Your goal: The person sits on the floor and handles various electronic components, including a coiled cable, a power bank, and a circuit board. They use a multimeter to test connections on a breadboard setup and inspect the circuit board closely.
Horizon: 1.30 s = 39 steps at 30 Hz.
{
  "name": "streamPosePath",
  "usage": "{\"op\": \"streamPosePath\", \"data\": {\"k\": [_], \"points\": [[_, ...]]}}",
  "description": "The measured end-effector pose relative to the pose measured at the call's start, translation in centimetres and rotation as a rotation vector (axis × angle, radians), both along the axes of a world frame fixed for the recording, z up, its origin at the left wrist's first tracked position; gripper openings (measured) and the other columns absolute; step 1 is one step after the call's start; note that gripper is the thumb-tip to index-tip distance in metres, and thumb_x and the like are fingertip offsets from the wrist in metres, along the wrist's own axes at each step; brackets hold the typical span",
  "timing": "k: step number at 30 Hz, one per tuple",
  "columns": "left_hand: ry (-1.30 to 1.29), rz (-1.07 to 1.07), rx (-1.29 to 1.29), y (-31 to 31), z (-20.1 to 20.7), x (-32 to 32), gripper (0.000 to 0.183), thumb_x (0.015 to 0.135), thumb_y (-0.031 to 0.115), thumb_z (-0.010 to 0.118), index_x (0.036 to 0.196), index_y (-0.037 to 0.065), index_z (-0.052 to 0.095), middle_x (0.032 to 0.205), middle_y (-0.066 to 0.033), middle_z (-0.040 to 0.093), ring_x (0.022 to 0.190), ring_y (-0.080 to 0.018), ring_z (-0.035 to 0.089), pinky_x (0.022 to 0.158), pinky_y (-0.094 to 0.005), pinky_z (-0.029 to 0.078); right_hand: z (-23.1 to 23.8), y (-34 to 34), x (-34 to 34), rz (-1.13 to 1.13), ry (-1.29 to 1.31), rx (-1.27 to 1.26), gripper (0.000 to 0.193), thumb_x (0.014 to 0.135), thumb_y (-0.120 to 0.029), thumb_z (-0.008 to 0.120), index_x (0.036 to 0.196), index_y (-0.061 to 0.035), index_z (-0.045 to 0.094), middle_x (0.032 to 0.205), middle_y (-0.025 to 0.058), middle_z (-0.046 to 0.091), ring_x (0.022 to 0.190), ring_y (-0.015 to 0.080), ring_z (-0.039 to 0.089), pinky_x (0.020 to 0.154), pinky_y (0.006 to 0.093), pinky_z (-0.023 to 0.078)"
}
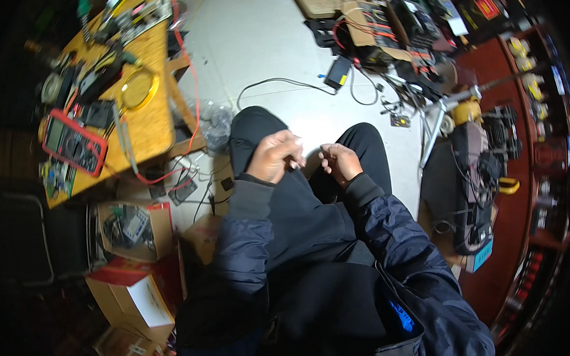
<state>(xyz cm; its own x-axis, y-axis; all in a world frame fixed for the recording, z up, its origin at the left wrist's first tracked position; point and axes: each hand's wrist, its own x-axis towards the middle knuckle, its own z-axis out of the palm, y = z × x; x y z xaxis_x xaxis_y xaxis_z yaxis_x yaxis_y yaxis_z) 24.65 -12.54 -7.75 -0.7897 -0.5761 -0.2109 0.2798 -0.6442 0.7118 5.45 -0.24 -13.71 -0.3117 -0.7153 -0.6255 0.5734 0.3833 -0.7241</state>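
Over my lap, both hands are held up close together, with a small gap between them. The fingers of my left hand (275,158) are curled in a pinch, thumb side turned toward the right. Facing it, my right hand (342,162) has its fingertips pressed together in the same way. Whatever the fingertips hold, if anything, is too small or hidden to make out. Beneath the hands are my dark trousers (296,207) and, between the knees, the pale floor (302,124).
At left, a yellow worktable (156,116) bears a red multimeter (74,142), a round yellow-rimmed piece (137,89) and tools. Cardboard boxes (157,239) stand below. Ahead lies a black power adapter (337,73) with its cable. A metal tripod (435,124) and shelves flank the right.
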Motion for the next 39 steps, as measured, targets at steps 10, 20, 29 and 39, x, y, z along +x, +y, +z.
{"op": "streamPosePath", "data": {"k": [10, 20, 29, 39], "points": [[-0.007, 0.209, 0.015, 3.8, 0.3, 3.9, 0.023, 0.095, 0.014, 0.071, 0.081, 0.007, 0.055, 0.064, 0.0011, 0.048, 0.051, -0.0081, 0.044, 0.049, -0.0245, 0.033, -0.8, -4.0, 2.6, 0.404, 0.148, -0.037, 0.021, 0.099, -0.021, 0.059, 0.094, -0.0017, 0.065, 0.071, 0.0059, 0.063, 0.057, 0.0126, 0.055, 0.050, 0.0265, 0.043], [0.119, 0.224, 0.073, 4.2, 1.3, 3.9, 0.038, 0.098, 0.002, 0.062, 0.071, 0.016, 0.039, 0.060, 0.0040, 0.036, 0.046, -0.0056, 0.030, 0.045, -0.0231, 0.027, -5.7, -2.3, 0.6, 0.668, 1.134, -0.329, 0.011, 0.094, -0.015, 0.064, 0.088, -0.0064, 0.067, 0.072, 0.0155, 0.063, 0.065, 0.0326, 0.060, 0.060, 0.0421, 0.048], [-0.014, 0.161, 0.011, 5.4, 2.0, 0.2, 0.037, 0.096, -0.001, 0.062, 0.073, 0.014, 0.037, 0.063, 0.0033, 0.038, 0.048, -0.0051, 0.032, 0.046, -0.0230, 0.027, -3.0, 1.6, -1.8, 0.220, -0.028, -0.224, 0.025, 0.098, -0.014, 0.066, 0.077, -0.0102, 0.054, 0.062, -0.0008, 0.048, 0.049, 0.0117, 0.046, 0.044, 0.0272, 0.034], [0.018, 0.263, 0.055, 6.4, 1.9, 1.4, 0.029, 0.095, 0.001, 0.065, 0.079, 0.009, 0.041, 0.069, -0.0004, 0.044, 0.050, -0.0064, 0.039, 0.045, -0.0221, 0.030, 4.3, 1.4, -2.8, 0.482, 0.954, -0.578, 0.029, 0.093, -0.011, 0.068, 0.071, -0.0079, 0.049, 0.064, 0.0057, 0.049, 0.055, 0.0195, 0.044, 0.052, 0.0328, 0.037]]}}
